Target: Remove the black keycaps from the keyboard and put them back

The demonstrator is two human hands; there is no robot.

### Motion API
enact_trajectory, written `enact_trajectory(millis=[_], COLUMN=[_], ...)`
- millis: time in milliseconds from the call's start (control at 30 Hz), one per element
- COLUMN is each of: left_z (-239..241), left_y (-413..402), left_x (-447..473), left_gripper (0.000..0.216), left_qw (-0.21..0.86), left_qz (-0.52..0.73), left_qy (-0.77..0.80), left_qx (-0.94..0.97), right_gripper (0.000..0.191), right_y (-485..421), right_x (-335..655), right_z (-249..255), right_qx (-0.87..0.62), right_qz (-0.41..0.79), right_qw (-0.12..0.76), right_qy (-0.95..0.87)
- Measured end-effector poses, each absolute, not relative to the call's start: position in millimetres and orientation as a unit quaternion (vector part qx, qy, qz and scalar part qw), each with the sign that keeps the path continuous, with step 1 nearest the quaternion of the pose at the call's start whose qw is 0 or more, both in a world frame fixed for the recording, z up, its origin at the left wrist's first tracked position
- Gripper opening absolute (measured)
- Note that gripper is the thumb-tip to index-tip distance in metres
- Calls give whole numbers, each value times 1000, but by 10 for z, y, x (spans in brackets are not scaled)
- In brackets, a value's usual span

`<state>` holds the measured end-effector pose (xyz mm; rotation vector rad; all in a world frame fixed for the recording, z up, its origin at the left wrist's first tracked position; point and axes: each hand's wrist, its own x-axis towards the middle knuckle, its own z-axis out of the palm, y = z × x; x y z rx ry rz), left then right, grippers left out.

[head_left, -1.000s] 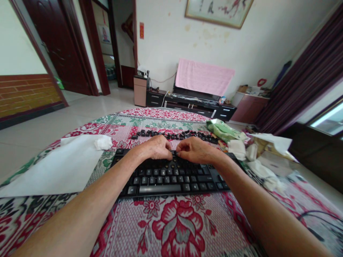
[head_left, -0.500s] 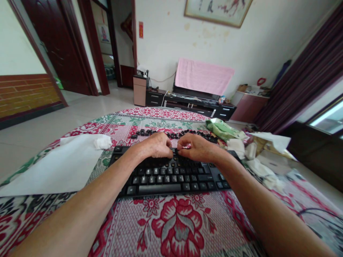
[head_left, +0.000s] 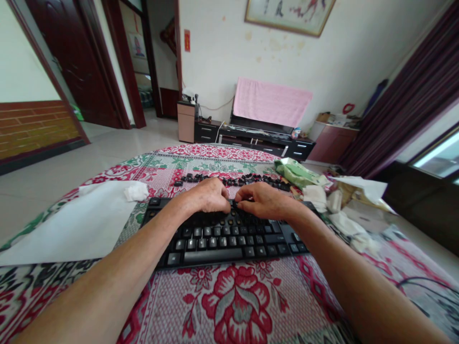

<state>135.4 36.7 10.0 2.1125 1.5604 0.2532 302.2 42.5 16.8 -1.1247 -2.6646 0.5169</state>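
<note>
A black keyboard [head_left: 213, 256] lies on the patterned tablecloth in front of me. Its lower rows carry keycaps, while bare key sockets [head_left: 230, 222] show in the upper part. My left hand [head_left: 212, 196] is curled over the top middle of the keyboard, fingertips down at its surface; what they hold, if anything, is hidden. Close beside it, my right hand [head_left: 261, 198] has thumb and fingers drawn together in a pinch over the upper rows. Something small and dark is at those fingertips, too small to name. Loose black keycaps [head_left: 247, 179] lie in a band behind the keyboard.
White paper [head_left: 82, 224] with a crumpled tissue [head_left: 136, 192] on it lies to the left. On the right are a green packet [head_left: 299, 173], crumpled tissues [head_left: 353, 229] and an open box [head_left: 364, 210]. A dark cable [head_left: 426, 282] crosses the right side of the table.
The view has shifted slightly. Both hands stay over the same upper part of the keyboard; the right fingertips have come a little closer together.
</note>
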Motion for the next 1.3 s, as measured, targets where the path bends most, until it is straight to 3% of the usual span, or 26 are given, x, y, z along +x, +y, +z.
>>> enact_trajectory(millis=[267,600,1067,1300], left_z=[36,91,69,62], left_y=[415,403,419,408], left_x=[1322,1324,1321,1330], left_gripper=[25,31,26,26], left_qw=[266,267,256,260], left_qz=[114,87,93,82], left_qy=[562,563,556,560], left_qx=[775,777,785,782], right_gripper=[18,24,19,20], right_y=[422,503,381,452], right_x=[3037,3129,3001,3010], right_z=[149,215,205,185], right_qx=[-362,-394,-378,-371], right_qz=[160,239,67,106], right_qw=[122,114,116,103], right_qy=[-910,-880,-916,-917])
